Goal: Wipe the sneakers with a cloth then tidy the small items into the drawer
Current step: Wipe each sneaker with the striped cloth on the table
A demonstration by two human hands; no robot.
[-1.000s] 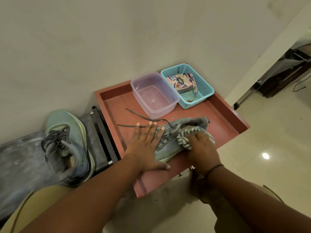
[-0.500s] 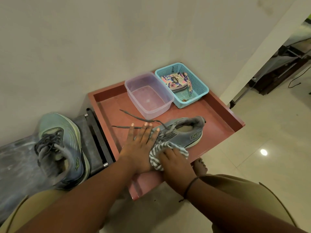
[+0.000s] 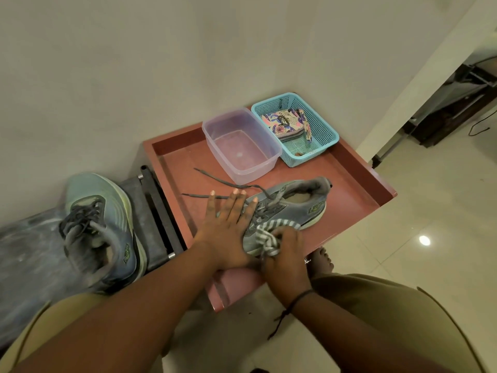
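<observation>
Sneaker [image 3: 293, 208] pinned by flat left hand [image 3: 228, 227]; right hand [image 3: 285, 254] fingers clutch striped cloth [image 3: 269, 235].

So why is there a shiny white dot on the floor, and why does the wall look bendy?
Head view: the dot is a ceiling light's glare on the glossy floor tiles; the wide-angle lens bends the wall corner; the other sneaker near the left edge looks smeared and soft, while the sneaker being wiped stays fairly sharp.

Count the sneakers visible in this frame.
2: one sneaker lies in the red drawer under both hands; the other sneaker sits on the dark surface left of it.
</observation>
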